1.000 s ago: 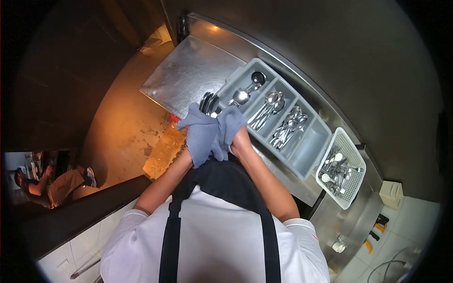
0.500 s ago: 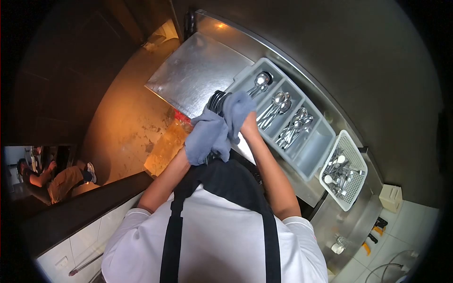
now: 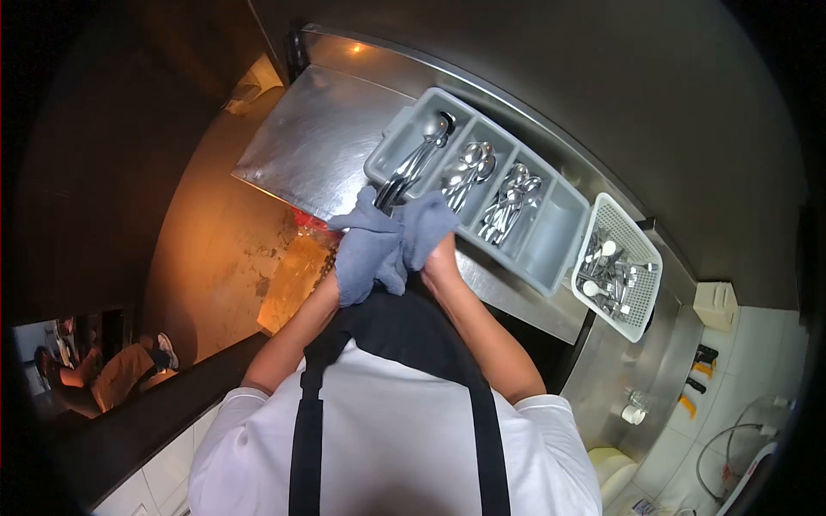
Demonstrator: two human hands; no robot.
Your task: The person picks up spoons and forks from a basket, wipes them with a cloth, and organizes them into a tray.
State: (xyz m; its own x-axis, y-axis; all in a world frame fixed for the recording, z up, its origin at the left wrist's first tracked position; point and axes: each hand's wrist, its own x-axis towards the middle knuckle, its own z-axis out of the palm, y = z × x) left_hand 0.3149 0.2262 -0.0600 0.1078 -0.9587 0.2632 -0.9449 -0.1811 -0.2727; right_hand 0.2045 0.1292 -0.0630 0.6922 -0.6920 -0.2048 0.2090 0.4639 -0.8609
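Here, in the head view, the left hand (image 3: 334,285) and right hand (image 3: 440,258) are wrapped in a bluish-grey cloth (image 3: 372,251) at the near edge of a cutlery tray (image 3: 552,234) with spoons (image 3: 508,205); folds hide the fingers, so their closure cannot be told.

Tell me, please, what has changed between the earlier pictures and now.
In the leftmost compartment of the grey tray, a bright spoon bowl lies nearer the far end than in the earliest picture; whether it slid or was added is unclear. The right hand, farther out half a second ago, has drawn back toward the apron. Unchanged: the cloth covers the left hand, and the white basket holds cutlery.
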